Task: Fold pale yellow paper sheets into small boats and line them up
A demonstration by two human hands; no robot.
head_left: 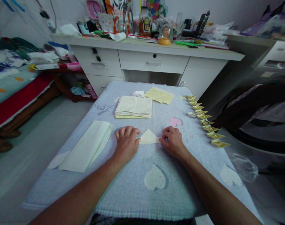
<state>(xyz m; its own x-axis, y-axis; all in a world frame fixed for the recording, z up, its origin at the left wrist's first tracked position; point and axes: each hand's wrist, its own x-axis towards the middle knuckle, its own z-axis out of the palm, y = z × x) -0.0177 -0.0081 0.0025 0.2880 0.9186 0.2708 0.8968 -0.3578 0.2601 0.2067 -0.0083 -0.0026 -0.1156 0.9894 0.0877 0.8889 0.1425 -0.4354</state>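
A cream sheet of paper (149, 137), folded into a low triangle with its point facing away, lies flat on the cloth-covered table. At its left corner is my left hand (127, 140), fingers bent and thumb against the paper. My right hand (173, 140) pinches the right corner between thumb and curled fingers. Beyond them sits a stack of creased cream paper squares (134, 106), with loose yellow sheets (159, 95) behind it to the right. A larger folded pale cloth or paper bundle (88, 147) rests left of my left hand.
Several folded yellow paper boats (210, 128) line the table's right edge. The blue tablecloth (123, 193) has heart patterns. Behind stands a white desk (154, 61) crowded with jars and stationery. A front-loading washing machine (273, 62) is at the right, a bed (17, 84) at the left.
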